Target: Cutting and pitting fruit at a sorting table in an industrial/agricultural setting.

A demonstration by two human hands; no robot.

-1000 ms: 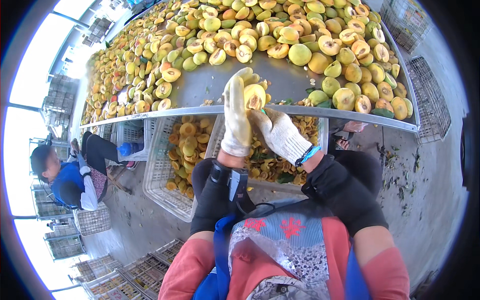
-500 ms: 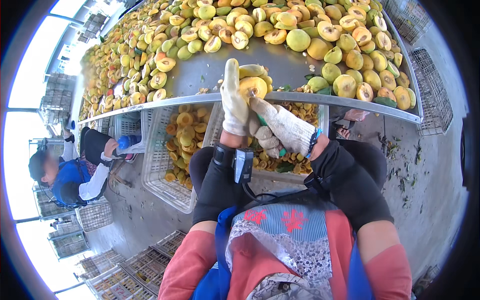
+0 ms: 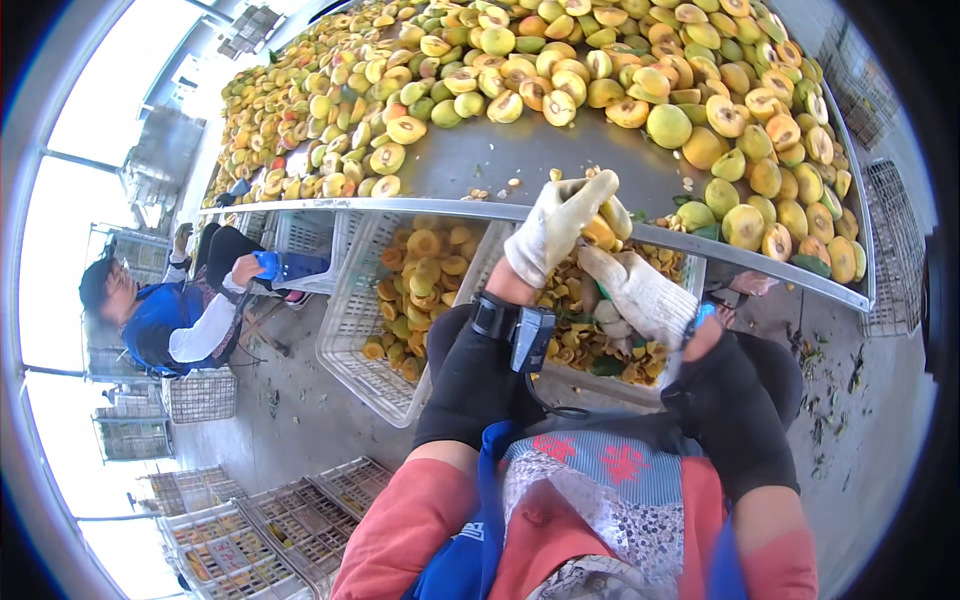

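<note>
Left hand (image 3: 555, 222) fingers curled around yellow fruit half (image 3: 603, 228) at tabletop (image 3: 480, 165) edge; right hand (image 3: 640, 292) just below, fingers pressed together, grip unclear; white crate (image 3: 355, 340) underneath.

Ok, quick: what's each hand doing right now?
Left hand: closed on a yellow fruit piece.
Right hand: fingers touch the same fruit piece; grip cannot be told.

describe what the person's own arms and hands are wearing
Both hands wear off-white knit work gloves, soiled: left hand, right hand. Black oversleeves cover both forearms, over salmon-red sleeves nearer the body. A black strap with a small dark device and a thin cable sits at the left wrist; a blue band shows at the right wrist.
</note>
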